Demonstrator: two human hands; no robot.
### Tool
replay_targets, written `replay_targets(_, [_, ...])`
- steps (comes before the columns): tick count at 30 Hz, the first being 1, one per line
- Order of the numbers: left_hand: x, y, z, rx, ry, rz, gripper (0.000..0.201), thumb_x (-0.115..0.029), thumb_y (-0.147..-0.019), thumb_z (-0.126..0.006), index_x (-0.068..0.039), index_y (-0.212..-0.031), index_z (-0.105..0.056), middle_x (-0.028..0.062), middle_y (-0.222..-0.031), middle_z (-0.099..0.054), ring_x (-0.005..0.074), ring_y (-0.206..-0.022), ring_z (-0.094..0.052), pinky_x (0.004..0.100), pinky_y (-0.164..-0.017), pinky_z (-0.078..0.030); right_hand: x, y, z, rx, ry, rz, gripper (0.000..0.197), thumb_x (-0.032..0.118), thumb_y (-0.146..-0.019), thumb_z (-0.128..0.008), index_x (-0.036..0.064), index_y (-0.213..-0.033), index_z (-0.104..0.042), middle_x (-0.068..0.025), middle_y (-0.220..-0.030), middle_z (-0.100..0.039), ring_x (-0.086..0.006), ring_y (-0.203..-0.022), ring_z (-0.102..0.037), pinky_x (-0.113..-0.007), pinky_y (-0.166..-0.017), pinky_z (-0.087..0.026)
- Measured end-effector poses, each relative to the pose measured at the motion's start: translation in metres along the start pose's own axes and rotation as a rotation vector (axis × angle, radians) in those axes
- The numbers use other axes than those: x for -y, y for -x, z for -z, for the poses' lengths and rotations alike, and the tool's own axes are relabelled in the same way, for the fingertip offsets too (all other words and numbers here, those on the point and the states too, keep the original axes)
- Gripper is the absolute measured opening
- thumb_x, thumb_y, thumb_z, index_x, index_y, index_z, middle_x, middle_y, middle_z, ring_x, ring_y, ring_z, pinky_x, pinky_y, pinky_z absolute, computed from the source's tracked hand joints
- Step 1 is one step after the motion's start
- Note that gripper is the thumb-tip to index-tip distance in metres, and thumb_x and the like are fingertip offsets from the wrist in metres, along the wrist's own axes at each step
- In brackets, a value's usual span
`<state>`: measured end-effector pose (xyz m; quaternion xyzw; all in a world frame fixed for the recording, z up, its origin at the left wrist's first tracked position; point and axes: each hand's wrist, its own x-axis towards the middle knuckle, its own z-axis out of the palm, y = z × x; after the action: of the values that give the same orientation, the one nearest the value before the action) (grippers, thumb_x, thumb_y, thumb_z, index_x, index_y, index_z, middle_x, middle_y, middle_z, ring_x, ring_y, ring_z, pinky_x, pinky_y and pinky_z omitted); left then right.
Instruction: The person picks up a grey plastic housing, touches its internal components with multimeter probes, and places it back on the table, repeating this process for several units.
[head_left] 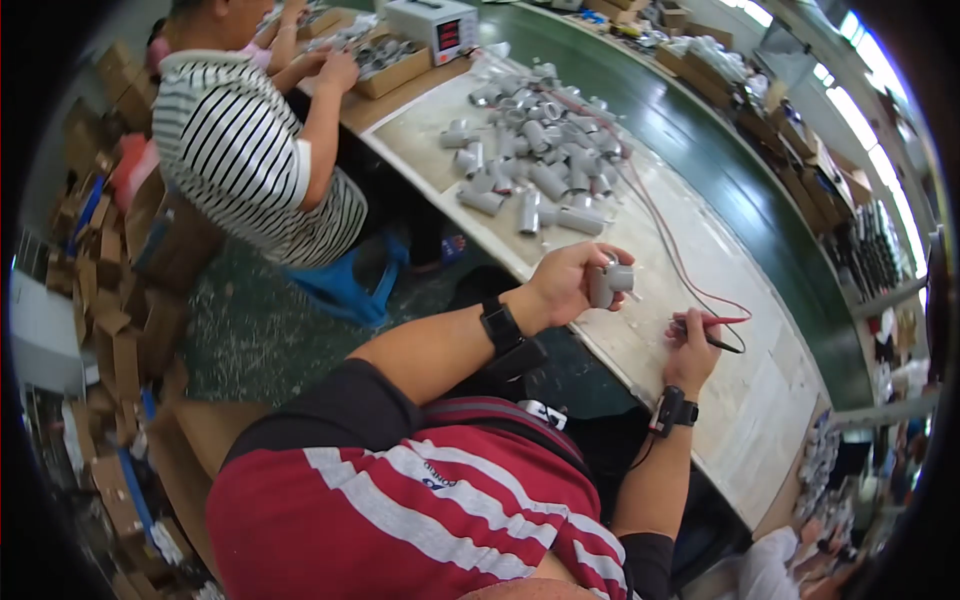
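Observation:
Above the table's near edge, my left hand point(562, 287) is closed around a grey T-shaped cylindrical part point(619, 278). Its kind is not clear. To the right, my right hand point(690, 356) grips a red test probe point(727, 320) and a black test probe point(726, 346) together. Both point to the right, apart from the grey part. Thin red and dark leads point(668, 235) run from the probes across the table. A heap of similar grey parts point(550, 135) lies beyond my left hand.
A white table point(765, 400) stretches before me, with a green surface point(745, 190) beyond it. At the far left stand a metering box with a red display point(440, 35) and a carton of parts point(395, 75). A person in a striped shirt point(235, 140) works beside a blue stool point(345, 290).

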<state>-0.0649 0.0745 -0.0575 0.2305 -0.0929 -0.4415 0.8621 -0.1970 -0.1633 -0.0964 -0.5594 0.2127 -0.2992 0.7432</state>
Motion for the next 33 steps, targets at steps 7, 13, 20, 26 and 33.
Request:
replay_targets(7, [-0.015,0.012,-0.009,-0.130,-0.077,0.008,0.037,-0.017,-0.088,-0.049,0.004,-0.114,-0.064,0.0237,-0.101,-0.066,0.0367,-0.086,-0.066,0.0508,-0.080,-0.056,0.005,-0.002,0.000,-0.008,0.051,0.047,0.012,0.014,-0.099,-0.067,0.0033,-0.102,-0.063,-0.0113,-0.086,-0.069,-0.0168,-0.068,-0.062,-0.028,-0.059,-0.050])
replay_targets(13, [-0.078,0.025,-0.011,-0.127,-0.043,-0.196,0.035,-0.022,-0.092,-0.051,0.002,-0.112,-0.066,0.0217,-0.101,-0.067,0.0345,-0.086,-0.065,0.0482,-0.080,-0.055,0.001,-0.009,-0.006,0.006,0.035,0.043,0.012,0.014,-0.099,-0.067,0.0033,-0.102,-0.063,-0.0110,-0.086,-0.069,-0.0168,-0.067,-0.061,-0.028,-0.059,-0.050])
replay_targets(20, [-0.178,0.031,0.099,-0.683,-0.870,-0.985,0.036,-0.028,-0.094,-0.066,-0.002,-0.119,-0.067,0.0148,-0.115,-0.064,0.0282,-0.093,-0.062,0.0400,-0.084,-0.052,0.005,0.000,0.003,-0.039,0.004,0.012,0.012,0.012,-0.098,-0.067,0.0018,-0.099,-0.062,-0.0097,-0.084,-0.068,-0.0153,-0.065,-0.059,-0.027,-0.058,-0.048])
replay_targets(26, [-0.211,0.032,0.183,-1.049,-1.928,-0.887,0.049,-0.046,-0.092,-0.070,-0.015,-0.129,-0.066,0.0202,-0.134,-0.053,0.0402,-0.123,-0.053,0.0489,-0.104,-0.042,0.005,0.004,-0.006,0.003,0.040,0.037,0.010,0.012,-0.099,-0.065,0.0029,-0.099,-0.061,-0.0077,-0.082,-0.066,-0.0146,-0.064,-0.058,-0.027,-0.057,-0.047])
replay_targets(33, [-0.196,0.015,0.137,-0.967,-1.968,-0.631,0.093,-0.067,-0.084,-0.068,-0.025,-0.159,-0.035,0.0232,-0.168,-0.016,0.0529,-0.153,-0.007,0.0659,-0.119,-0.012,0.011,0.005,-0.010,-0.036,0.069,0.044,0.010,0.012,-0.099,-0.065,0.0037,-0.100,-0.061,-0.0081,-0.081,-0.067,-0.0141,-0.062,-0.057,-0.026,-0.056,-0.047])
